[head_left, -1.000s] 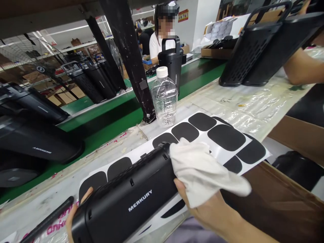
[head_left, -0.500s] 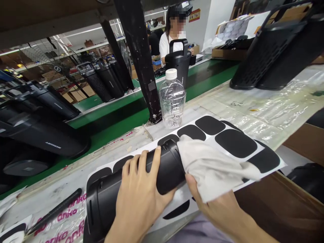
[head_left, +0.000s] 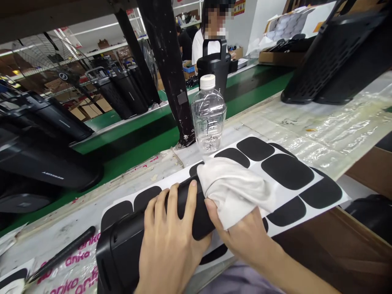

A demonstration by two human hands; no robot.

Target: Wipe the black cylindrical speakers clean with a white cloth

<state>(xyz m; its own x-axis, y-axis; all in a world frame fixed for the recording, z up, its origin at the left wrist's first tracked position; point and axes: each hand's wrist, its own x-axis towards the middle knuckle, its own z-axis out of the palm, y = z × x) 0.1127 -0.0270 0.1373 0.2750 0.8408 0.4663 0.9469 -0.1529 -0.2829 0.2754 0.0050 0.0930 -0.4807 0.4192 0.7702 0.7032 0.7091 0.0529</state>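
Note:
A black plastic housing point(head_left: 122, 249), long and rounded, lies on its side across the bench. My left hand point(head_left: 173, 245) is laid over its top, fingers spread and curved around it, thumb on the near side. A crumpled white cloth point(head_left: 234, 185) is bunched in my right hand point(head_left: 245, 234) and pressed against the housing's right end, which it covers. Beneath both hands is a white sheet with several black rounded pads point(head_left: 288, 171). Just beyond the cloth stands a clear plastic bottle point(head_left: 210, 118) with a white cap.
A dark metal post point(head_left: 170, 69) rises behind the bench. A green conveyor belt point(head_left: 137, 141) runs past it, with several black housings point(head_left: 52, 159) at the left. Another tall black unit point(head_left: 333, 61) stands right. A black tapered tool point(head_left: 69, 249) lies left. A co-worker point(head_left: 199, 45) is across the belt.
My right hand and the cloth have moved left, further over the housing's end. The housing has shifted slightly left and down in view, with my left hand still on it.

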